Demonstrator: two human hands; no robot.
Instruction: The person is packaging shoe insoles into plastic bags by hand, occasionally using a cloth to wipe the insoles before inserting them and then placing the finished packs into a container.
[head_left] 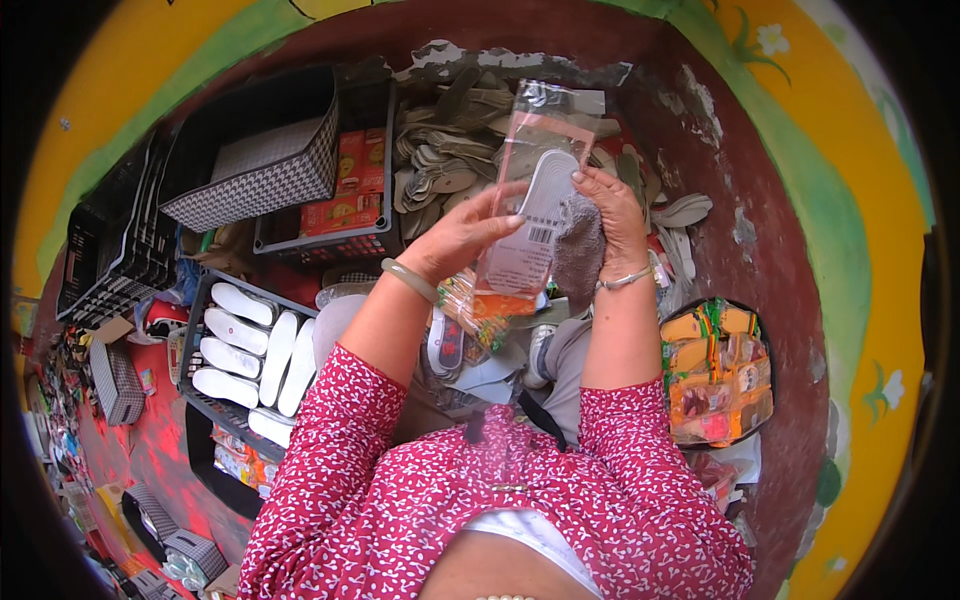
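My left hand [468, 228] grips the left edge of a clear plastic bag [500, 262], its thumb lying across the front. The bag has a pink-edged print and a barcode. A pale insole [556, 170] with a ridged, rounded end shows at the bag; whether it is fully inside I cannot tell. My right hand [618, 215] pinches the insole's right edge near its top. Under that hand a grey fuzzy piece [579, 252] hangs beside the bag, also held by the right hand; its kind is unclear.
A heap of beige insoles [450, 150] lies against the wall ahead. White insoles [240, 333] fill a dark crate at left. Black crates and a houndstooth-patterned bin [260, 185] stand farther left. A basket of orange packages [712, 375] sits at right. Bagged goods lie between my legs.
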